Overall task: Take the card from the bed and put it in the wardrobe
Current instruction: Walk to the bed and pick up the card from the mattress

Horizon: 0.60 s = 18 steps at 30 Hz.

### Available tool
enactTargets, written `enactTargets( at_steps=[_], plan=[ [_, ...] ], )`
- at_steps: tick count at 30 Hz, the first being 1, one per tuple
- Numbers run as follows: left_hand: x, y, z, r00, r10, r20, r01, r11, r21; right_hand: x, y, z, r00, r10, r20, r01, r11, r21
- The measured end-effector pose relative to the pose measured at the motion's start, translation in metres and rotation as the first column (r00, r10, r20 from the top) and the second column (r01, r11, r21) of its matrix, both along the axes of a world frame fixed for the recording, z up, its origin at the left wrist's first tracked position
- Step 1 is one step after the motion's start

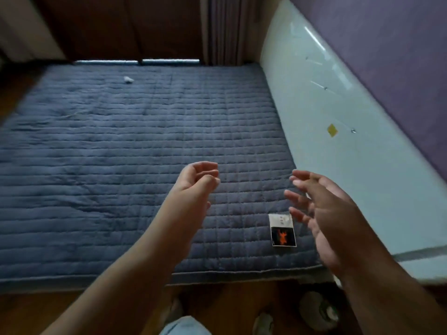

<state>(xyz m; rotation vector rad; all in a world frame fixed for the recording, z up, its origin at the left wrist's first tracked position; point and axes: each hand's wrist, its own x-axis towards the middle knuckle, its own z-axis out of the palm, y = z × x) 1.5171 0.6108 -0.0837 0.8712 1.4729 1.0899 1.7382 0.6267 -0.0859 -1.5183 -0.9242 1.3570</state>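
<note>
The card point(282, 230) lies flat on the bed point(121, 165), near its front right corner; its top part is white, its lower part black with an orange figure. My right hand point(321, 218) hovers just right of the card with fingers spread, holding nothing. My left hand point(197, 177) is raised over the blue quilted cover, left of and beyond the card, its fingers loosely curled and empty. The wardrobe is not in view.
A glossy white headboard point(338, 141) runs along the bed's right side under a purple wall, with a yellow sticker point(332, 130) on it. A small white scrap point(128, 79) lies at the bed's far side. Curtains point(227, 30) hang beyond. Wooden floor shows below the bed's front edge.
</note>
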Motion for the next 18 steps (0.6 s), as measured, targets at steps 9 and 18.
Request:
enactTargets(
  at_steps=[9,18],
  plan=[
    [0.01,-0.009,-0.014,0.973,0.228,-0.044,-0.229,0.973,-0.029,0.005,0.032,-0.036,0.978,0.202,-0.055,-0.206,0.974,-0.095],
    [0.041,0.017,-0.078,0.973,0.22,-0.072,-0.228,0.965,-0.131,0.016,0.046,-0.088,0.968,0.245,0.058,-0.231,0.956,-0.183]
  ],
)
